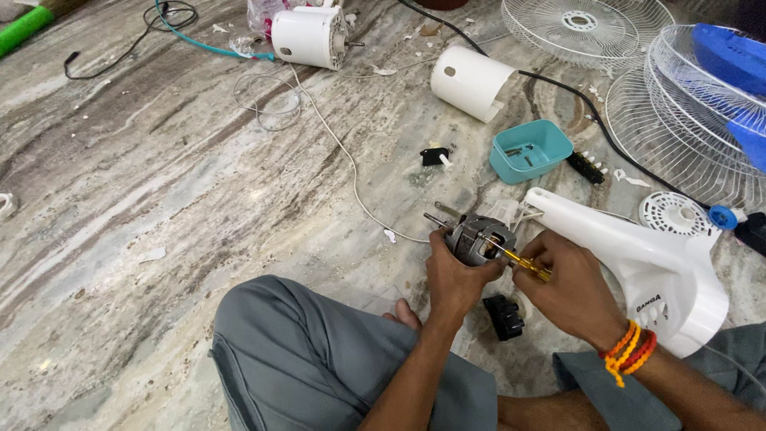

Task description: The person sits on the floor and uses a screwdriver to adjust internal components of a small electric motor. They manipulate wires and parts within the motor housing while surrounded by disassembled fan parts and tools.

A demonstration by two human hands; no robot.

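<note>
My left hand (453,275) grips a grey fan motor (479,237) with a metal shaft sticking out to the left. My right hand (568,283) holds a yellow-handled screwdriver (528,264) with its tip at the motor's side. Both hands hover just above the marble floor, over my crossed legs in grey trousers (303,359). A white plastic fan neck housing (638,259) lies just right of my hands. A small black part (503,316) sits on the floor below them.
A teal tray (530,150) with small parts, a white curved cover (472,81), a white motor casing (308,36), wire fan guards (678,120), blue blades (734,64), a black cable (590,120) and a thin white wire (335,140) lie scattered on the floor.
</note>
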